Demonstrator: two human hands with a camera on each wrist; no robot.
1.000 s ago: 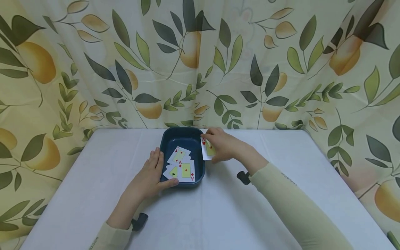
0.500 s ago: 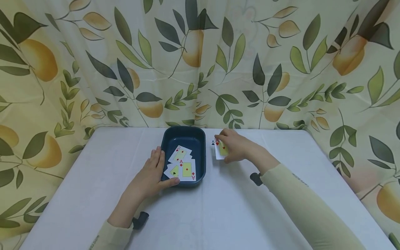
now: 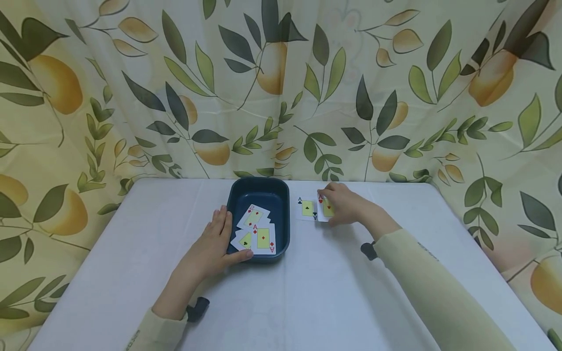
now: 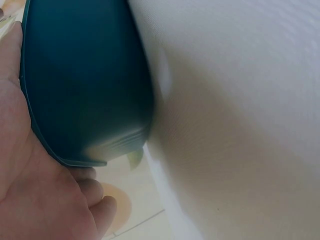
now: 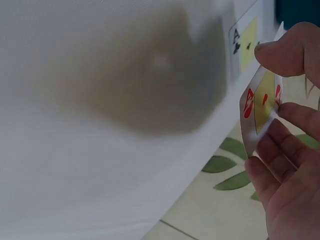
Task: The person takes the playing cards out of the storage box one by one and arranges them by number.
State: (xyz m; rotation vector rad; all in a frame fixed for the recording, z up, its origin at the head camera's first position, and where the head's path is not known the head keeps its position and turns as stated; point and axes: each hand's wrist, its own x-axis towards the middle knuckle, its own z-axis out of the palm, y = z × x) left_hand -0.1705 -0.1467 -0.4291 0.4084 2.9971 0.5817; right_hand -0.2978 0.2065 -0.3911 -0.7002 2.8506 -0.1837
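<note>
A dark blue tray (image 3: 281,214) sits at the middle back of the white table (image 3: 307,292) and holds several face-up playing cards (image 3: 256,229). My left hand (image 3: 215,243) grips the tray's near left corner (image 4: 75,125), thumb over the rim. My right hand (image 3: 344,204) pinches a red ace card (image 3: 325,208) (image 5: 262,107) just above the table, right of the tray. An ace of clubs (image 3: 307,208) (image 5: 245,42) lies flat on the table between that card and the tray.
A leaf-and-lemon patterned curtain (image 3: 281,87) hangs right behind the table. Black wrist-camera mounts show at both wrists (image 3: 196,308) (image 3: 368,250). White table surface stretches on both sides and in front of the tray.
My right hand carried the red ace from the tray's right rim further right over the table. The ace of clubs, earlier under it, now lies alone on the table. The left hand stayed put.
</note>
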